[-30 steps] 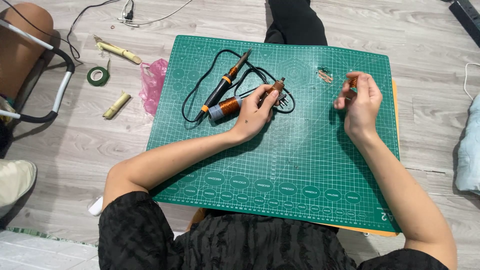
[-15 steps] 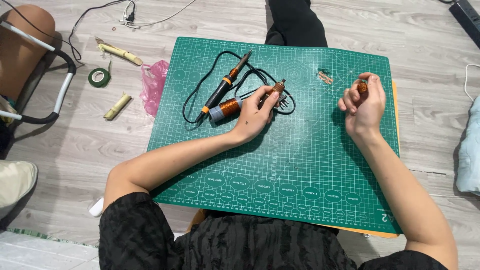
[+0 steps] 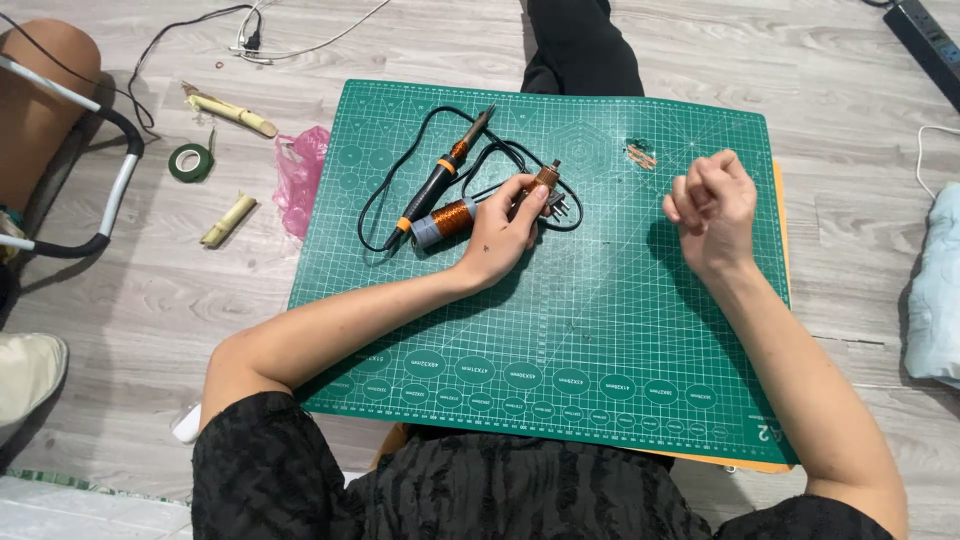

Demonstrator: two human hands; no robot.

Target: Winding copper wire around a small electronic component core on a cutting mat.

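My left hand point(image 3: 500, 232) rests on the green cutting mat point(image 3: 600, 340) on the floor, its grip closed loosely around a small copper-wound piece point(image 3: 535, 186) at the mat's 11 o'clock, touching the copper wire spool point(image 3: 443, 221) beside the soldering iron point(image 3: 440, 180). My right hand point(image 3: 712, 208) hovers at 2 o'clock, fingers curled shut (whether they pinch anything, I cannot tell). The iron lies untouched, so soldering looks not yet begun.

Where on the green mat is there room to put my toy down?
The cutting mat is bare between the forearms, down to its near edge. It is crowded at the top left: soldering iron, its cord, the copper wire spool and the left hand.
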